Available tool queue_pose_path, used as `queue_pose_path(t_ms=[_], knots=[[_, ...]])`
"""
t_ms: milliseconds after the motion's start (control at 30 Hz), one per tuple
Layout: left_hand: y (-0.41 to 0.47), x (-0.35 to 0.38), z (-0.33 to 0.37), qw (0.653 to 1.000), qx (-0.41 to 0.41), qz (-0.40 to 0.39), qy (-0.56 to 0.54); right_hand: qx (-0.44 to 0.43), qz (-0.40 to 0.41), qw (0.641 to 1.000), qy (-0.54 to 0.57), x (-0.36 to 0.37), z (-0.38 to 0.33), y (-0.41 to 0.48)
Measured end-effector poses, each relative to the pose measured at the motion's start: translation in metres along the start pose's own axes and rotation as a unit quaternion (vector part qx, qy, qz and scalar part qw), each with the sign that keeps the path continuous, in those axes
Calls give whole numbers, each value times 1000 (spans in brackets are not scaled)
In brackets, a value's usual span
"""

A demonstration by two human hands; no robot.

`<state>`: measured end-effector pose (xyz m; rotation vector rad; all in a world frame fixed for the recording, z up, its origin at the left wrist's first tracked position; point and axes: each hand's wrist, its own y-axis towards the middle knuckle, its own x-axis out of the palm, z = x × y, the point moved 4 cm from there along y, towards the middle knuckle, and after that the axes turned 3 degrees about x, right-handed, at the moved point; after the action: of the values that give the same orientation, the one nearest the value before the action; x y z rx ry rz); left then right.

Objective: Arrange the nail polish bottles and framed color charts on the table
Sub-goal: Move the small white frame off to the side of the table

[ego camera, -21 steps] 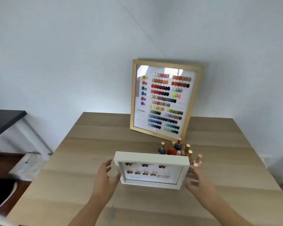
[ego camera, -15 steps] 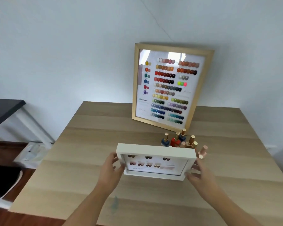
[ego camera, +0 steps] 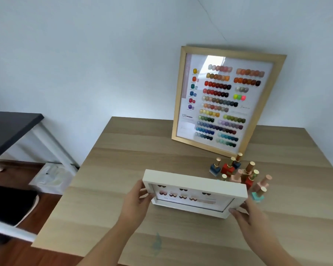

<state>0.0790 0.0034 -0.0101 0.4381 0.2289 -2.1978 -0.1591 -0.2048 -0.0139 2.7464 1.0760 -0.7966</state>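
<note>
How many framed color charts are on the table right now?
2. The large gold-framed color chart leans against the wall at the table's back; the small white-framed color chart is at the front, held at its sides by the left hand and right hand.

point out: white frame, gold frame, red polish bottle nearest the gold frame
white frame (ego camera: pixel 192 179): head view, on its top edge.
gold frame (ego camera: pixel 178 96): head view, on its left wooden side.
red polish bottle (ego camera: pixel 227 169): head view, on its red body.
</note>
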Motion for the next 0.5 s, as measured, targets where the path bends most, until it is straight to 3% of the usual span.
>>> queue_pose_path(t_ms=[267, 500], knots=[[-20, -68, -16, 990, -56, 125, 27, -44, -102, 994, -8, 66, -40, 28], [-24, -103, -29, 980, -86, 171, 50, -56, -157, 985, 52, 104, -59, 38]])
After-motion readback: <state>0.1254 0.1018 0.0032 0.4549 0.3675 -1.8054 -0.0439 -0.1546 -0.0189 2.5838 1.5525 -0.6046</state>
